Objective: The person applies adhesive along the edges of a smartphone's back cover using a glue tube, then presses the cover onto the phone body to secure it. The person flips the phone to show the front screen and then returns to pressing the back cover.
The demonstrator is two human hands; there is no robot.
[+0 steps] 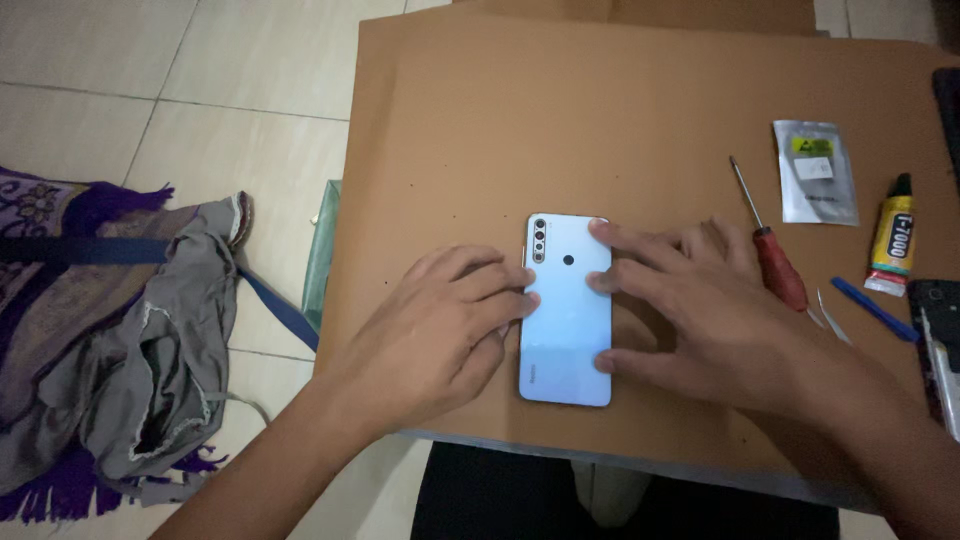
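Head view: pale blue phone (566,312) lies face-down.

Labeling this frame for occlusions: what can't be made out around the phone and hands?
Head view only:
- Phone screen side: faces down on the cardboard sheet.
- Phone's left edge: covered by left hand fingers.
- Parts of its right edge: under right hand fingers.
- Screwdriver handle end: partly behind the right hand.
- Dark device at right: cut off by the frame edge.
- Pale tool beside the blue tool: too small to identify.
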